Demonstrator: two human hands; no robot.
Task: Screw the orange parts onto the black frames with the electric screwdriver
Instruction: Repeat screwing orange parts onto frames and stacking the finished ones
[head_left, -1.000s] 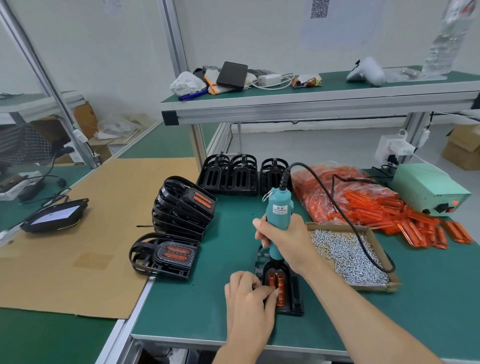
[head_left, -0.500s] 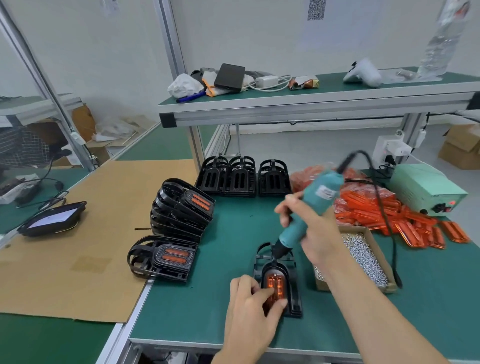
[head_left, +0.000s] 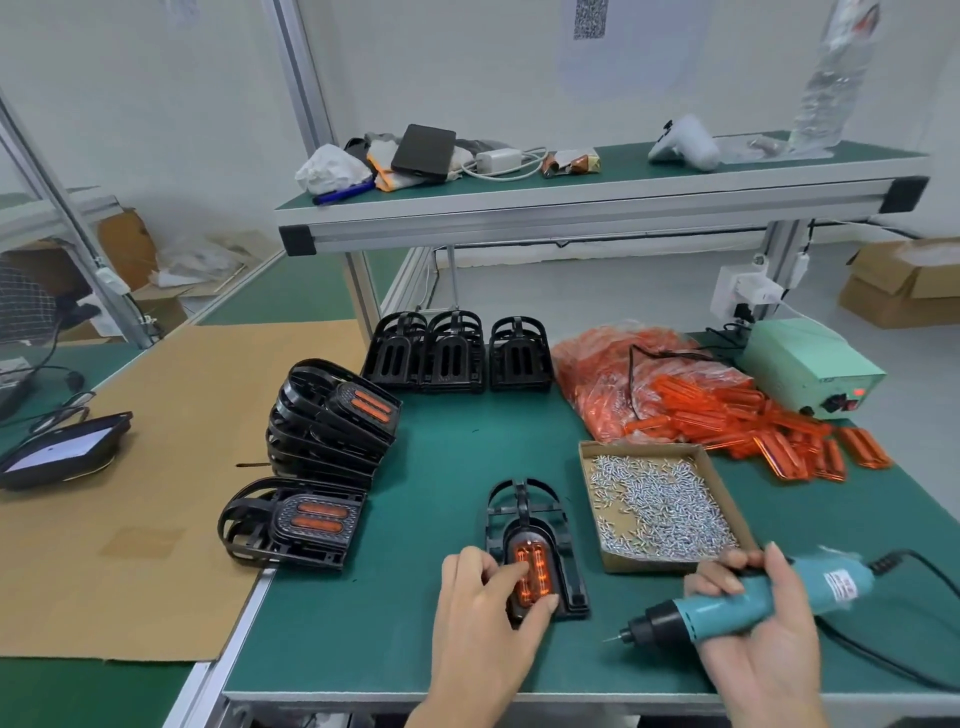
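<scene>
Green matting covers the bench (head_left: 441, 447), and the work sits near its front edge. Largest of the task's things is the heap of loose orange parts (head_left: 691, 410) at the back right, with three bare black frames (head_left: 452, 358) standing in a row at the back centre and a stack of finished frames (head_left: 332, 421) to the left. A cardboard tray of screws (head_left: 660, 504) lies just right of centre.

Directly ahead lies the black frame in hand (head_left: 530, 540), its long axis running away from the person, hoop end far, plate end near. An orange part (head_left: 532, 569) is seated in that near plate. The left hand (head_left: 485, 623) is the nearer one: its thumb and fingers curl onto the plate's edges and hold the frame down. The right hand (head_left: 758, 629) grips the teal electric screwdriver (head_left: 748, 603), which lies nearly level, bit pointing left toward the frame but well short of it, just in front of the screw tray.

A second ago the driver stood upright with its bit down on the orange part; half a second ago it was tilting up and away. Now it has swung out to the right and low, clear of the frame, while the left hand has kept its hold. My guess is that the next move is toward the screws, which are close by the right hand.
</scene>
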